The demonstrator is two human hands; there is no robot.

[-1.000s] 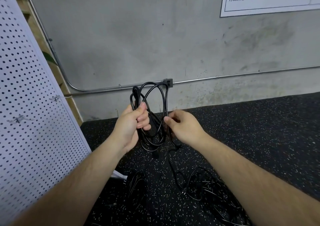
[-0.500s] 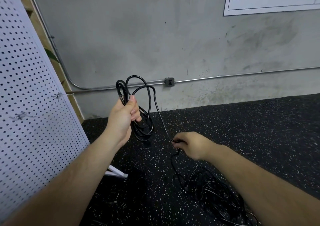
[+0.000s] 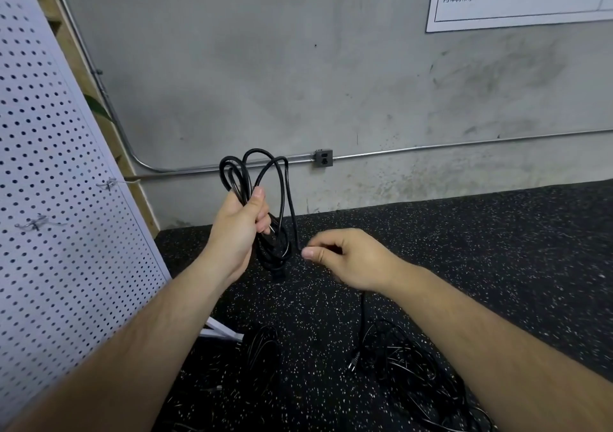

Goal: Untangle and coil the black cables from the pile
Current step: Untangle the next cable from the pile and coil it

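Note:
My left hand [image 3: 239,229] grips a coil of black cable [image 3: 247,174] held upright, with loops standing above my fist and more hanging below it. One strand runs from the coil down to my right hand [image 3: 345,259], which pinches it between thumb and fingers. From there the cable drops to the floor and joins a tangled pile of black cables [image 3: 408,375] under my right forearm. A second bundle of black cable [image 3: 262,348] lies on the floor between my arms.
The floor is black speckled rubber [image 3: 464,249]. A white pegboard [image 3: 56,199] leans at the left, with a white foot [image 3: 220,330] on the floor. The grey concrete wall carries a metal conduit and a socket box [image 3: 323,158].
My left hand kept the coil raised. My right hand rose from near the floor, up toward the coil, still pinching the strand.

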